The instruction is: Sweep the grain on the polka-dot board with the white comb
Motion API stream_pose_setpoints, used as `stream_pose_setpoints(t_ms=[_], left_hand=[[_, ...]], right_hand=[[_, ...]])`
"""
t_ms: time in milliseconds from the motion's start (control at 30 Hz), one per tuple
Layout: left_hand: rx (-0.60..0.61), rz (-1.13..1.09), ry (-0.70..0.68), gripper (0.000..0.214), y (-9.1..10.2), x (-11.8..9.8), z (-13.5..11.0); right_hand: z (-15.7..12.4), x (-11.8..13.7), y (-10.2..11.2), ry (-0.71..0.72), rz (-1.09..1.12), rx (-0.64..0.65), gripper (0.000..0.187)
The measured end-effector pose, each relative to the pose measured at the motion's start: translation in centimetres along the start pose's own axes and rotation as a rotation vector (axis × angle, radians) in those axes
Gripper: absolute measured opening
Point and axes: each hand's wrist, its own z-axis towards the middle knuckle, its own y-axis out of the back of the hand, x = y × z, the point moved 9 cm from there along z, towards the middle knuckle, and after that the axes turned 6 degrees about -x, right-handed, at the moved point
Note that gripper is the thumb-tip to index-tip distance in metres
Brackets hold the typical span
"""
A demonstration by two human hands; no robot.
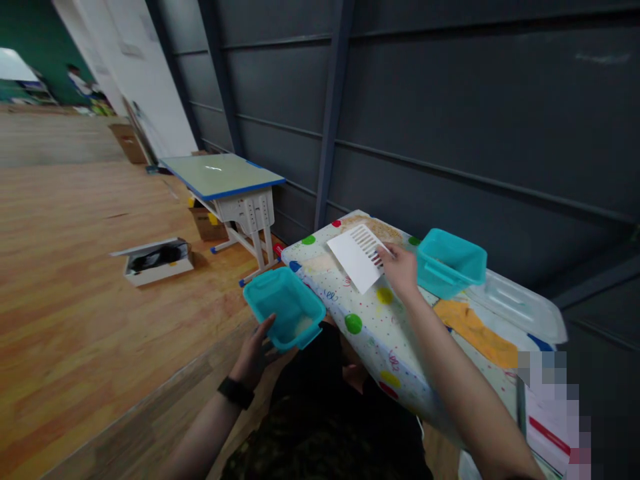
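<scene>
My left hand [256,352] holds a teal plastic tub [283,307] from below, out past the near edge of the table, with a little pale grain in its bottom. My right hand [400,268] grips a white flat comb-like scraper [358,256] with dark slots, resting on the table's polka-dot cloth [370,327]. Beyond the scraper lies a patch of pale grains [376,228] on the cloth. A second teal tub [450,261] stands just right of my right hand.
A clear plastic lid [520,305] and an orange cloth [475,330] lie right of the second tub. A blue-edged desk [223,175] stands further back, an open white box [157,260] on the wooden floor. A dark panelled wall runs behind.
</scene>
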Motion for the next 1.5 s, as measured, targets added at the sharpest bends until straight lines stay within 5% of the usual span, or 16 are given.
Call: stream_pose_setpoints(t_ms=[167,600,1133,1500], left_hand=[[-0.025,0.040,0.015,0.037,0.0,-0.9,0.4],[0.013,0.058,0.006,0.043,-0.9,-1.1,0.7],[-0.024,0.056,-0.020,0.042,-0.8,-1.1,-0.4],[-0.031,0.076,-0.041,0.045,-0.8,-1.0,-0.3]], right_hand=[[-1.6,2.1,-3.6,0.029,0.027,0.115,0.030],[2.6,6.0,-8.7,0.162,-0.041,0.284,0.028],[3.1,4.5,-9.6,0.119,0.058,0.290,0.025],[2.3,3.7,-9.0,0.064,0.075,0.173,0.027]])
